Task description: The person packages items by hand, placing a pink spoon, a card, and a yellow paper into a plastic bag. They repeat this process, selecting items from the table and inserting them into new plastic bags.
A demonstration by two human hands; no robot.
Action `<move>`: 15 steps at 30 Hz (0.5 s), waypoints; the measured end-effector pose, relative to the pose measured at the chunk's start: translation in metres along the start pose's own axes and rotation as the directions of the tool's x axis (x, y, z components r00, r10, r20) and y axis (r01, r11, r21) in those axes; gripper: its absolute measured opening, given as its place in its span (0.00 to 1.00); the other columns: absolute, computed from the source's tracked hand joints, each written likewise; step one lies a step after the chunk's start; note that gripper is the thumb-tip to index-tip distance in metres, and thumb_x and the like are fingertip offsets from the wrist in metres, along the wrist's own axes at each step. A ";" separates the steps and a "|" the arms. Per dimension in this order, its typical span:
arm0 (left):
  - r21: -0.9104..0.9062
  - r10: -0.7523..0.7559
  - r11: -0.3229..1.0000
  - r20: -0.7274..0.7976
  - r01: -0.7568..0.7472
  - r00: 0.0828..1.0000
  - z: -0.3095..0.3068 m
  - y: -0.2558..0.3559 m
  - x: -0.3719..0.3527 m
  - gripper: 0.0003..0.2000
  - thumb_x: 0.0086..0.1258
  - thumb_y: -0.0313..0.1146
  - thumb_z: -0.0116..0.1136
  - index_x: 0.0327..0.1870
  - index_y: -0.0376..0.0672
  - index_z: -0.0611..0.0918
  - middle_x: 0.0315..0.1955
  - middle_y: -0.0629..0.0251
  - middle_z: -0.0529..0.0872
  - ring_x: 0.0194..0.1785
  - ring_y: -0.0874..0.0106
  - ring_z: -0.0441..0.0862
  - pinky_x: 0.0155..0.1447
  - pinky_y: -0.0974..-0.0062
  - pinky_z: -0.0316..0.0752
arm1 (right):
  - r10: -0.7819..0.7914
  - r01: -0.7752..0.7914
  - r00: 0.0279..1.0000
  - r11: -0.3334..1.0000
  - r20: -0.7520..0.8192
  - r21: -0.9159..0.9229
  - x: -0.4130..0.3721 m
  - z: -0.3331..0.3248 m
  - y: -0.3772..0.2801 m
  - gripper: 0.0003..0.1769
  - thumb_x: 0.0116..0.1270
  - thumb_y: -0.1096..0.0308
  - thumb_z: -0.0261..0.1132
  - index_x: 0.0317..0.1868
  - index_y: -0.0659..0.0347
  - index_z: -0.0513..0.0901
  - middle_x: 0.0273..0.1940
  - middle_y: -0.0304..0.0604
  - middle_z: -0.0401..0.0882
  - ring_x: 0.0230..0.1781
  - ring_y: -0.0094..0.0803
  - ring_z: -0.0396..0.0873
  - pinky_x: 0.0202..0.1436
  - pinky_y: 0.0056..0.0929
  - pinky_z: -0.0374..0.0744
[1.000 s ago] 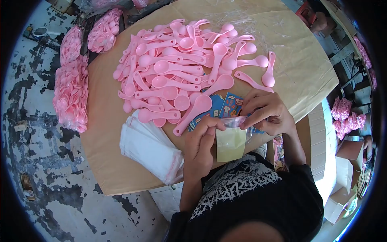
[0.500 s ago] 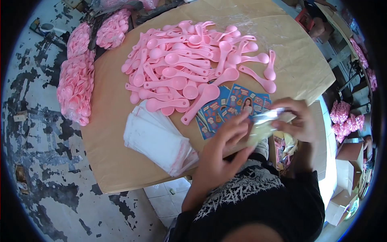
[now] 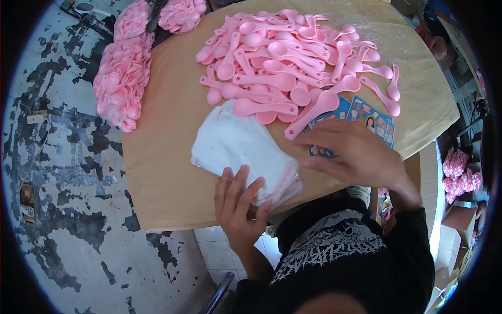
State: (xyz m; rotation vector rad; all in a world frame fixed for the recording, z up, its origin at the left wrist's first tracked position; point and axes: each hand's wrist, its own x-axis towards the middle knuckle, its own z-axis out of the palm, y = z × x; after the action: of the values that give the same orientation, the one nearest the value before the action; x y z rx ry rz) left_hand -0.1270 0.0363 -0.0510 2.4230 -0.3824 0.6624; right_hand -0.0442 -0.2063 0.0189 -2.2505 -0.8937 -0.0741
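Observation:
A stack of clear-white plastic bags [image 3: 240, 144] with a pinkish edge strip lies near the front of the table. My left hand [image 3: 238, 204] rests at the stack's near edge, fingers spread over the bags. To its right, my right hand [image 3: 353, 149] hovers over blue printed cards [image 3: 374, 118], covering part of them. Its thumb and fingers are apart, pointing at the bags, and I see nothing between them. Just behind is a big heap of pink measuring spoons [image 3: 282, 81]; one double-ended spoon [image 3: 319, 112] partly overlaps the cards.
Brown paper covers the table [image 3: 162, 172]. Large bags of pink spoons [image 3: 123, 78] sit off its left edge. More pink bundles [image 3: 460, 172] and open cartons [image 3: 449, 240] stand at the right. Crumpled clear film [image 3: 358, 23] lies at the back.
The shiny plastic packet is gone from my hands. My left hand has moved left onto the bag stack, and my right hand has come left over the cards. The view has shifted.

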 end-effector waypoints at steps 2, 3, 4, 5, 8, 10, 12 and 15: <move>-0.038 -0.008 0.999 -0.002 0.008 1.000 -0.002 -0.001 -0.001 0.16 0.61 0.41 0.63 0.48 0.46 0.85 0.57 0.58 0.81 0.65 0.49 0.71 0.66 0.53 0.65 | 0.030 -0.025 0.998 0.997 0.061 -0.079 0.024 0.026 -0.006 0.13 0.64 0.62 0.65 0.37 0.65 0.81 0.38 0.53 0.82 0.38 0.50 0.80 0.41 0.42 0.77; -0.034 -0.008 0.999 -0.003 0.008 1.000 -0.001 -0.002 -0.001 0.16 0.63 0.43 0.61 0.47 0.45 0.84 0.57 0.57 0.81 0.65 0.48 0.71 0.66 0.53 0.65 | 0.085 -0.079 0.992 0.994 0.091 -0.071 0.034 0.033 -0.009 0.13 0.64 0.61 0.65 0.36 0.65 0.80 0.38 0.53 0.82 0.38 0.50 0.81 0.41 0.43 0.77; -0.031 -0.008 0.999 -0.006 0.008 1.000 0.000 -0.003 -0.002 0.16 0.65 0.44 0.59 0.47 0.44 0.84 0.56 0.56 0.81 0.65 0.47 0.71 0.66 0.53 0.65 | 0.140 -0.133 0.983 0.989 0.121 -0.069 0.041 0.036 -0.011 0.13 0.65 0.61 0.64 0.35 0.65 0.80 0.38 0.53 0.82 0.37 0.50 0.81 0.41 0.43 0.77; -0.032 -0.010 0.999 -0.011 0.010 1.000 0.001 -0.004 -0.002 0.17 0.66 0.46 0.57 0.46 0.42 0.84 0.56 0.55 0.81 0.65 0.46 0.71 0.67 0.53 0.65 | 0.177 -0.178 0.973 0.984 0.151 -0.008 0.044 0.036 -0.014 0.13 0.65 0.61 0.64 0.35 0.65 0.80 0.37 0.53 0.82 0.37 0.50 0.81 0.41 0.43 0.77; -0.041 -0.010 0.999 -0.051 0.008 0.999 0.002 -0.006 -0.001 0.19 0.68 0.47 0.55 0.49 0.41 0.83 0.56 0.54 0.81 0.64 0.47 0.71 0.67 0.53 0.65 | 0.213 -0.226 0.961 0.972 0.175 0.061 0.048 0.028 -0.016 0.13 0.66 0.62 0.63 0.36 0.65 0.80 0.33 0.52 0.82 0.35 0.49 0.81 0.40 0.44 0.77; -0.023 -0.011 1.000 -0.031 0.011 0.999 0.002 -0.006 -0.001 0.20 0.69 0.47 0.53 0.51 0.41 0.83 0.57 0.55 0.81 0.64 0.47 0.71 0.66 0.53 0.66 | 0.152 -0.152 0.985 0.988 0.076 -0.008 0.042 0.033 -0.011 0.11 0.65 0.63 0.63 0.36 0.65 0.80 0.29 0.51 0.82 0.34 0.49 0.82 0.39 0.43 0.77; 0.026 0.005 1.000 0.023 -0.005 1.000 -0.001 -0.006 -0.001 0.20 0.70 0.47 0.51 0.52 0.41 0.83 0.57 0.55 0.80 0.64 0.47 0.71 0.66 0.54 0.66 | 0.063 -0.065 0.996 0.997 -0.060 -0.032 0.038 0.035 -0.005 0.09 0.65 0.66 0.64 0.38 0.64 0.81 0.30 0.50 0.82 0.32 0.48 0.82 0.37 0.41 0.77; 0.020 -0.010 1.000 0.031 0.009 0.999 -0.002 -0.003 0.000 0.20 0.71 0.46 0.50 0.52 0.40 0.83 0.57 0.56 0.80 0.64 0.47 0.71 0.67 0.54 0.65 | 0.134 -0.117 0.974 0.988 -0.183 0.102 0.027 0.019 -0.002 0.08 0.65 0.69 0.63 0.40 0.64 0.83 0.30 0.49 0.83 0.28 0.42 0.82 0.33 0.35 0.77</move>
State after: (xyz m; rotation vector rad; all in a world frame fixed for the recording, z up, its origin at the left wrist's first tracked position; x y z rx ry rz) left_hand -0.1265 0.0400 -0.0515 2.4547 -0.3783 0.6279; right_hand -0.0289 -0.1781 0.0140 -2.1678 -0.6394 -0.1836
